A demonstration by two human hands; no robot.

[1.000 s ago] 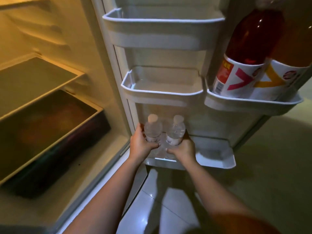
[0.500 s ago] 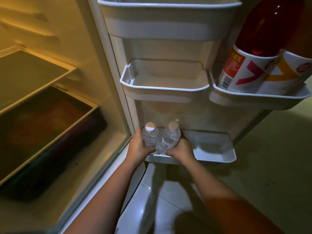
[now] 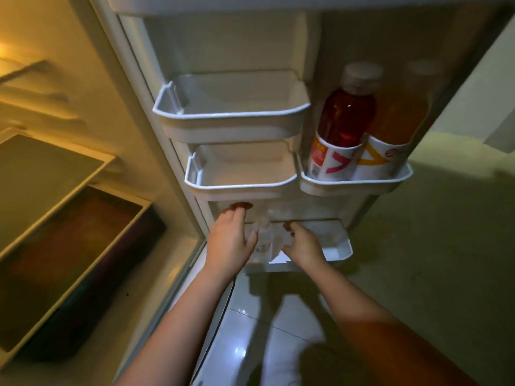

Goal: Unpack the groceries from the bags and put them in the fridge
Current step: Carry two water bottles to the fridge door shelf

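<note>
My left hand [image 3: 231, 240] has its fingers straight and spread fairly wide, tips up near the underside of the middle door bin [image 3: 239, 188], thumb side resting against a blurred clear water bottle [image 3: 263, 238]. My right hand [image 3: 302, 246] has its fingers loosely curled around nothing I can make out (the motion blur there is heavy, so I can't tell whether they touch a second bottle). The bottle sits between the two hands, upright as far as I can judge, long axis vertical, inside the bottom door bin [image 3: 338, 250] at its hinge end. It lies just right of my left palm and left of my right knuckles; the left hand is the nearer one and looks to be the only one in contact.

Further out, the red juice bottle [image 3: 344, 121] and the orange juice bottle [image 3: 401, 118] stand side by side in the right door bin [image 3: 356, 182]. I'd judge the water is seated, so both hands can come away straight back toward me.
</note>
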